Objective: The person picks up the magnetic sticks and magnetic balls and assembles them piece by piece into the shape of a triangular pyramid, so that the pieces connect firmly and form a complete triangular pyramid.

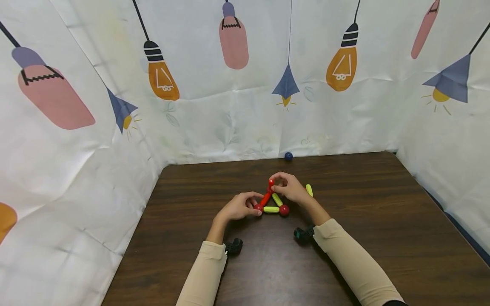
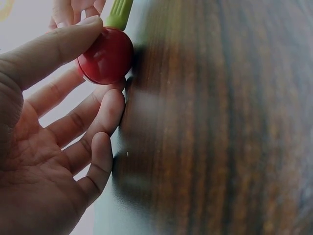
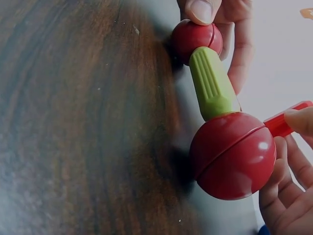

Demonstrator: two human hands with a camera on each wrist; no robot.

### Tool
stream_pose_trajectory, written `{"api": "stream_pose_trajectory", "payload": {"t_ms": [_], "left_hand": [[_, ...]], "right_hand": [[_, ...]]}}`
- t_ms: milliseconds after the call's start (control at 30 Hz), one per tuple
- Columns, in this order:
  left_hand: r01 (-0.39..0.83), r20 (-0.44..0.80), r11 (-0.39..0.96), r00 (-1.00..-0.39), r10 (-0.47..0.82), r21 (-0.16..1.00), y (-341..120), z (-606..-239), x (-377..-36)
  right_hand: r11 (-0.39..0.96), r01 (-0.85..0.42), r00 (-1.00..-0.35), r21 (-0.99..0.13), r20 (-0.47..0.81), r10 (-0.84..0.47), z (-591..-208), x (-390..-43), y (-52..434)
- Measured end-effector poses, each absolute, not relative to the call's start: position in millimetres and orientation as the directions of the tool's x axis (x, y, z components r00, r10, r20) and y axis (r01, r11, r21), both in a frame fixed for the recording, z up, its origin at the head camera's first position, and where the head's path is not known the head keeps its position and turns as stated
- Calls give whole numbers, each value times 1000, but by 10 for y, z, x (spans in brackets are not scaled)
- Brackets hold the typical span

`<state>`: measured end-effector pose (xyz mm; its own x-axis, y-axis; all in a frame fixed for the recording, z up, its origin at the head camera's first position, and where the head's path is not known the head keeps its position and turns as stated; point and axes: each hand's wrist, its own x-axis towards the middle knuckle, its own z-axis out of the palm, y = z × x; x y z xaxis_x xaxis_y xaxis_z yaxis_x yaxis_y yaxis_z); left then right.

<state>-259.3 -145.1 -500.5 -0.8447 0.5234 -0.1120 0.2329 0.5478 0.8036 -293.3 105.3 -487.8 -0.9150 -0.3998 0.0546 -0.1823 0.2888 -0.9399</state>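
Note:
A triangle of magnetic-looking rods and balls sits on the table in the head view. Its lower side is a yellow-green rod [image 1: 271, 209] between two red balls. A red rod [image 1: 265, 199] forms the left side and another yellow-green rod [image 1: 277, 199] the right. My left hand [image 1: 240, 206] holds the left red ball [image 2: 106, 56] between thumb and fingers. At the far corner, my right hand [image 1: 290, 188] pinches a red rod [image 3: 282, 125] standing up there; its fingers partly hide that corner. The near right red ball [image 3: 233, 155] is untouched.
A loose yellow-green rod [image 1: 309, 190] lies just right of my right hand. Near the table's far edge is a dark blue ball [image 1: 289, 156]. White cloth [image 1: 237, 123] printed with lamps hangs behind and beside the brown table [image 1: 183, 263].

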Motion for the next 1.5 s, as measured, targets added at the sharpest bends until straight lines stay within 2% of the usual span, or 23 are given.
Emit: {"api": "stream_pose_trajectory", "payload": {"t_ms": [133,300,633,1100,1233,1500], "left_hand": [[228,-111,541,-845,524,810,-1445,-5007,-2594],[219,-118,542,-846,519,812,-1446,-5014,-2596],[225,-118,552,-847,518,803,-1452,-5027,-2608],[212,-121,551,-854,507,807,-1447,-5008,-2585],[212,-124,556,-855,504,804,-1439,-5007,-2589],[213,-126,560,-854,504,801,-1442,-5009,-2587]], "right_hand": [[298,-159,-911,-941,24,-411,-4852,-2947,1031],[285,-141,-917,-948,16,-399,-5009,-3051,1032],[320,-190,-917,-928,52,-395,-4958,-2975,1163],[337,-250,-931,-908,128,-343,-4867,-2889,1822],[365,-231,-945,-902,118,-307,-4890,-2899,2022],[454,-129,-963,-881,2,-270,-4977,-2933,2254]]}}
